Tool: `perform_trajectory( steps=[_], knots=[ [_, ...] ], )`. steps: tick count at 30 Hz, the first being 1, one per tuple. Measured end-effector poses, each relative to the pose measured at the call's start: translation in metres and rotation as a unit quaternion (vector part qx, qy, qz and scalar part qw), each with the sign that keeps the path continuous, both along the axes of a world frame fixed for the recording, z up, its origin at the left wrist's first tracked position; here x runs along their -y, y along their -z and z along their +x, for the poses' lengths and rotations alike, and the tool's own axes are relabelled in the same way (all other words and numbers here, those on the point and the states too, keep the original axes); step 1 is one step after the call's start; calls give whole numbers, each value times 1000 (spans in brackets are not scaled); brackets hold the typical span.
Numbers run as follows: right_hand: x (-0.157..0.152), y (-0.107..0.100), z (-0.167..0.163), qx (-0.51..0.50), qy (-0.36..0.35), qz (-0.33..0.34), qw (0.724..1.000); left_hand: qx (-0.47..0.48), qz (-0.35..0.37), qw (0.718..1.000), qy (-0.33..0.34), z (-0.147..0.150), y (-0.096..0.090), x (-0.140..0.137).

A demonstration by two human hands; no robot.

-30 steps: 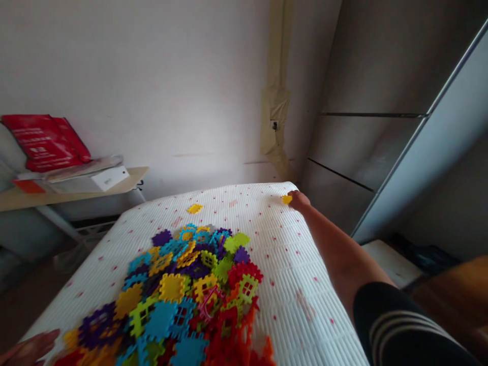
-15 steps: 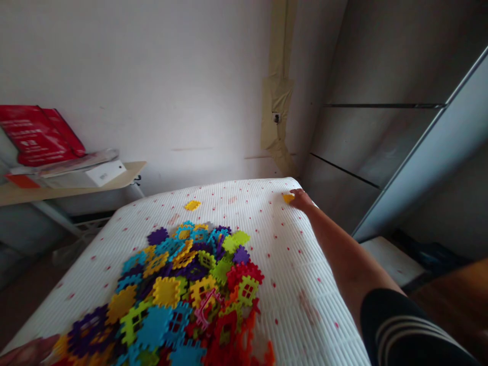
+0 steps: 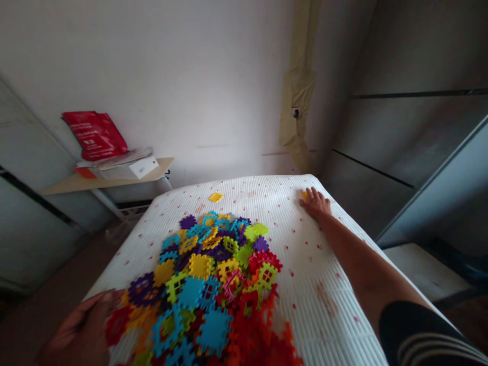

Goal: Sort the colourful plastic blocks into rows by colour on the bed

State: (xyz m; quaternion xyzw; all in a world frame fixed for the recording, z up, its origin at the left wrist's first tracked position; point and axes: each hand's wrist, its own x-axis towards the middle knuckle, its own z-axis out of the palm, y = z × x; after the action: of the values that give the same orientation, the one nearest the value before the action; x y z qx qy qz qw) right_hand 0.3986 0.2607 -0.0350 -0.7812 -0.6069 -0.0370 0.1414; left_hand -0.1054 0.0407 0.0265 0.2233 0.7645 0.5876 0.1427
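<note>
Seen from the head: right hand (image 3: pixel 315 203) back upward, low over the far right corner of the padded white surface (image 3: pixel 305 264), with the forearm back along the right edge. Visible right at the fingertips, between thumb and forefinger: a small part of a yellow piece (image 3: pixel 304 195), flat or nearly so, just inside that corner. From the fingers, off to the left and toward the far edge, touching or nearly touching; far nearer to this hand than to the other, so reachable by the right alone. Slightly spread and bent over the piece, these fingers; impossible to tell whether gripping it or merely resting on it. Mostly covered, so neither long axis nor pointing direction readable. Beside the near left edge, the left hand (image 3: pixel 86 330), blurred, with thumb and fingers curled close together next to a red piece (image 3: pixel 117 325); hard to tell whether holding anything. Between the hands, a heap of toothed plastic pieces (image 3: pixel 200 292), spread from the near edge toward the middle. Alone beyond the heap, near the middle of the far edge: a loose yellow piece (image 3: pixel 215 197), flat, roughly square, without a clear long axis or pointing end.
</note>
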Motion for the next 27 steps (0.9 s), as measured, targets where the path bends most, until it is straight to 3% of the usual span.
perform_trajectory(
  steps=[4,11,15,17,20,24,27],
  knots=[
    [16,1,-1,-35,16,105,994,48,-6,998,-27,-5,-7,0],
    [54,1,-29,-169,-11,157,973,73,14,997,31,-47,-5,-21],
    [79,-16,-79,-317,-150,132,927,100,49,993,-28,-79,5,-32],
    [87,-27,-110,-347,-227,110,903,119,55,991,-25,-86,12,-32],
    [95,-40,-152,-285,-299,41,910,106,24,994,8,-86,19,-29],
    [101,-42,-183,-134,-305,-11,943,97,-3,994,56,-80,22,-24],
    [102,-42,-183,-165,-308,4,937,110,26,993,44,-74,15,-22]
  ],
)
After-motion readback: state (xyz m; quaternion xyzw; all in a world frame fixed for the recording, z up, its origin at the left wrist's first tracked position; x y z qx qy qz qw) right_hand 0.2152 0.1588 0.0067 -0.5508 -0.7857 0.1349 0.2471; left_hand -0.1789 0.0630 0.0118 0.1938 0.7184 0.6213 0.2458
